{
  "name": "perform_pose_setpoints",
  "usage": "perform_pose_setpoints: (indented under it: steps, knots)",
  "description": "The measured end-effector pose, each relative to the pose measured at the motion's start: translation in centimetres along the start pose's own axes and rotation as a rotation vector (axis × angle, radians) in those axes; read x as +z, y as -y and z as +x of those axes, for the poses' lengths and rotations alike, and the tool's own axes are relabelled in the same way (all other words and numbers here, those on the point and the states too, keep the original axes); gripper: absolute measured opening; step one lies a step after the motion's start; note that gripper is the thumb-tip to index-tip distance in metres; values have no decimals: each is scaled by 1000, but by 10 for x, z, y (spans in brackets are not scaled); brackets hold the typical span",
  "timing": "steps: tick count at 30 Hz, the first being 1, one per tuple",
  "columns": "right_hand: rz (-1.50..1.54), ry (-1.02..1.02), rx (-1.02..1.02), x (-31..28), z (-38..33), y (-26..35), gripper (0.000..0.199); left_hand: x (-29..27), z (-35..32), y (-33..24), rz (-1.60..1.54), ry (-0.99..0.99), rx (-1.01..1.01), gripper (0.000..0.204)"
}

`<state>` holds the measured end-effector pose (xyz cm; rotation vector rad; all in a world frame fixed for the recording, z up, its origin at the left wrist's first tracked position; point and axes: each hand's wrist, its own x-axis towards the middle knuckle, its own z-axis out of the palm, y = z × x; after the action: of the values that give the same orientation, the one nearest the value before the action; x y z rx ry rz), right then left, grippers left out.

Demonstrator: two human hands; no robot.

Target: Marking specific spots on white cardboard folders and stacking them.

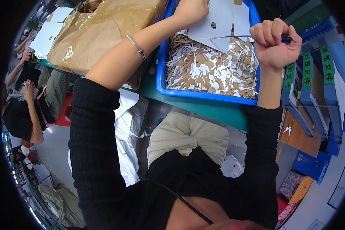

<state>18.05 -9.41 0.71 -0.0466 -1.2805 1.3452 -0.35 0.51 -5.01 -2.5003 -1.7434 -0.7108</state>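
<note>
My right hand (pixel 276 42) is closed around a thin, pointed metal tool (pixel 234 37) with a dark handle end. Its tip points left and touches or lies just over a white card sheet (pixel 218 15) with a small round hole. At the top edge of the view, my left hand (pixel 191 11) is closed at the left edge of that card, its fingertips partly cut off. Below the card, a blue plastic tray (pixel 207 96) holds a thick layer of small white and brown paper cut-outs. Another white card piece (pixel 241 21) lies beside the sheet.
Left of the tray, a large taped brown paper package (pixel 99 38) sits on the green table (pixel 203 107), with white card sheets (pixel 46 38) at its far end. Blue file holders (pixel 308 84) stand at right. White bags (pixel 126 134) hang below the table. Other people work at far left.
</note>
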Motion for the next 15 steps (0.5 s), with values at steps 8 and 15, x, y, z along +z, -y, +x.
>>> perform_pose_setpoints:
  steps: [8,15]
  knots:
    - [-125,85,132,0,7,-29,28,2,6,7,-179,-158,33,30]
    - [341,-240,-46,-32,9,45,28,-46,-1,-5,-273,-328,-38,34]
